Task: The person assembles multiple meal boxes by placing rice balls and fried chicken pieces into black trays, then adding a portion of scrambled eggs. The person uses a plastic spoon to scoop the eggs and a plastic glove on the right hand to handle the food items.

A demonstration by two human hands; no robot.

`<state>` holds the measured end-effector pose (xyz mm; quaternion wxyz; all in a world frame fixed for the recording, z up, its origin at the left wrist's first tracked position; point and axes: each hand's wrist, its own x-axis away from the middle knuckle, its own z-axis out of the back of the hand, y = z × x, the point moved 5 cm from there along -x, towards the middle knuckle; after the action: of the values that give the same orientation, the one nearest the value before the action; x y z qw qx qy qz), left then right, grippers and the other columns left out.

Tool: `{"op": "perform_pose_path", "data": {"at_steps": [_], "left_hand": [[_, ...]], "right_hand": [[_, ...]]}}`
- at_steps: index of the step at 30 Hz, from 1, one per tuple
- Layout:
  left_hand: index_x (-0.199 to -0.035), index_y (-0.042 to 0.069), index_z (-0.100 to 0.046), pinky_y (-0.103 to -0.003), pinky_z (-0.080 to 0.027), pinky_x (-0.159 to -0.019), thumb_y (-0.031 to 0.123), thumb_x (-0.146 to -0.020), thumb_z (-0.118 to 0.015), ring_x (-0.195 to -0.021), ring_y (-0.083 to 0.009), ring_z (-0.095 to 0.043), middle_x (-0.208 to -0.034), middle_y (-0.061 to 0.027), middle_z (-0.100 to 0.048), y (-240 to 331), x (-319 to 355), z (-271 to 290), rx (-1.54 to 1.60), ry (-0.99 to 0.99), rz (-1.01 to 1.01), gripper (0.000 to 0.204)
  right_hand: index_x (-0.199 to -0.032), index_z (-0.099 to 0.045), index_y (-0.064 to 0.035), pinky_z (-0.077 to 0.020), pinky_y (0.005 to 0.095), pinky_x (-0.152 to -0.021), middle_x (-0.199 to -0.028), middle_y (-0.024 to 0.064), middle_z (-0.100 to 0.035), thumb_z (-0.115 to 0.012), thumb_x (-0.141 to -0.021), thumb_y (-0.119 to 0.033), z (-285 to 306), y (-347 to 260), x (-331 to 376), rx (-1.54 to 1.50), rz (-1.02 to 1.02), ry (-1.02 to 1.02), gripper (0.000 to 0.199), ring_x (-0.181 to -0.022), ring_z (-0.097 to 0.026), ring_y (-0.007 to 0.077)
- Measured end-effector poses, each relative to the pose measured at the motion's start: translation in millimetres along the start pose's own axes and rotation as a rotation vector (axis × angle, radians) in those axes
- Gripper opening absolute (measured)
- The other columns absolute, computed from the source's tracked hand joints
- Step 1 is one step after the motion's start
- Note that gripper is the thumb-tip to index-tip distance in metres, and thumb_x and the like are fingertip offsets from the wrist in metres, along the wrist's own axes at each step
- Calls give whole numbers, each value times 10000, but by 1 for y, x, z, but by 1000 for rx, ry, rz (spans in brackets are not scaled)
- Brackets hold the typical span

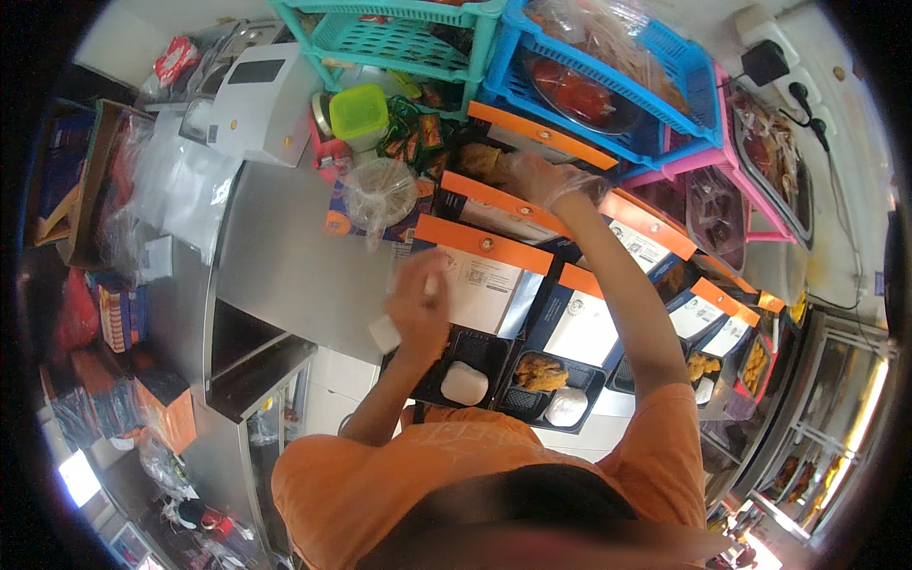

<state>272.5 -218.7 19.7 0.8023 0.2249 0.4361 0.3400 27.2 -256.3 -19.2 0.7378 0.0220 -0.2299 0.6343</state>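
Observation:
My right hand (pixel 538 179), in a clear plastic glove, reaches far forward over an orange-edged meal box. Its fingertips are at a piece of fried chicken (pixel 481 163) and seem closed on it. Motion smears my left hand (pixel 424 302), which is raised over the left edge of a nearer box's white lid (pixel 484 280); its fingers do not show clearly. A small white item (pixel 385 334) shows beside that hand, and I cannot tell if it is held. Close to my body, one black tray holds a white rice mound (pixel 465 384); another holds fried chicken (pixel 541 371) and a rice mound (pixel 567 407).
More orange-edged boxes (pixel 650 224) stand to the right. Blue (pixel 608 71) and green (pixel 399 43) baskets line the back. A bag (pixel 379 195), a lime-green tub (pixel 359 116) and a white machine (pixel 261 100) stand on the steel counter (pixel 285 247) at left.

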Motion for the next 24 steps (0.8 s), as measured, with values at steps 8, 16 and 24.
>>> {"op": "perform_pose_path", "data": {"at_steps": [8,16,24], "left_hand": [[-1274,7,-465,-380,-487,-731,410,-764,-737,-805,-300,-643,-964,-188,-661,-197,19,20,-113,155,853,705],[-1153,-7,-587,-399,-503,-759,477,-699,-769,-873,-324,-666,-923,-210,-680,-189,59,-3,-132,-311,1008,688],[-920,42,-718,-381,-506,-754,366,-779,-725,-836,-272,-675,-862,-137,-705,-208,67,-24,-97,-573,986,354]], "right_hand": [[-946,-692,-8,-528,413,-654,-843,201,-665,-573,-825,-203,5,-101,-89,209,272,-82,258,-797,-675,314],[-1103,-615,12,-521,377,-652,-900,164,-679,-661,-776,-572,37,-161,-74,-283,495,-254,672,-758,-660,280],[-1253,-491,-43,-506,423,-763,-1072,202,-622,-799,-667,-496,10,-175,-89,-110,364,-421,802,-954,-612,291]]}}
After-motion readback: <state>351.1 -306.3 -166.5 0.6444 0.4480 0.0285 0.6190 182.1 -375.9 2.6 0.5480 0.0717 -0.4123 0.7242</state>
